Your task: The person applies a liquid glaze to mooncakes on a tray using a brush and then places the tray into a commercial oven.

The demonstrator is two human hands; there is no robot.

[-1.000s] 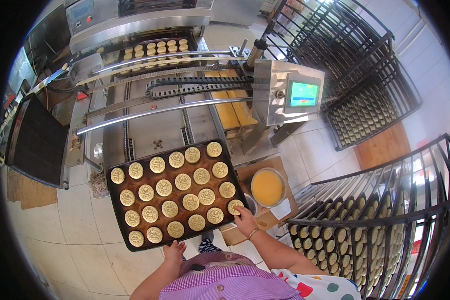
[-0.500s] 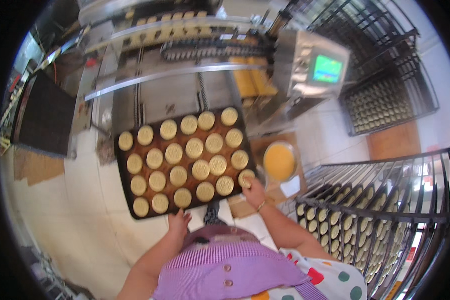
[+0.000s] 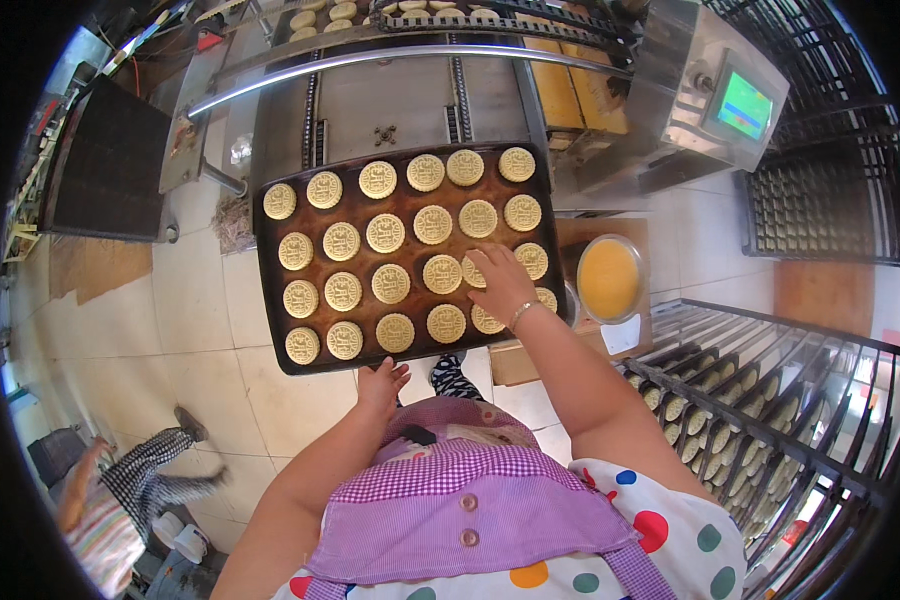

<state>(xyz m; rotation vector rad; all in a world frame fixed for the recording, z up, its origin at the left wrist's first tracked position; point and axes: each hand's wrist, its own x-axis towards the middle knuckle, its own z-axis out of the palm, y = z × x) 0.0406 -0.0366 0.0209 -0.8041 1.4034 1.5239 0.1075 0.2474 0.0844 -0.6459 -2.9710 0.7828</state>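
Note:
A dark baking tray (image 3: 360,262) carries rows of round, pale yellow mooncakes (image 3: 394,332) with stamped tops and ridged edges. Its far side lies against the end of a metal conveyor (image 3: 385,105), and its near side reaches toward me. My left hand (image 3: 380,388) holds the tray's near rim, some fingers showing apart; what lies under the rim is hidden. My right hand (image 3: 503,285) reaches over the tray's right part, its fingers curled on a mooncake (image 3: 474,271) in the third row and partly covering it.
Right of the tray stands a tub of orange-yellow liquid (image 3: 609,280) on cardboard. A rack (image 3: 770,400) of filled trays is at the near right, another (image 3: 820,210) beyond. A machine screen (image 3: 742,105) is far right. Another person's legs (image 3: 155,470) show at lower left.
My right hand has left the tray's right corner and moved inward onto a mooncake. The tray sits farther up and right in view. Another person has appeared at lower left.

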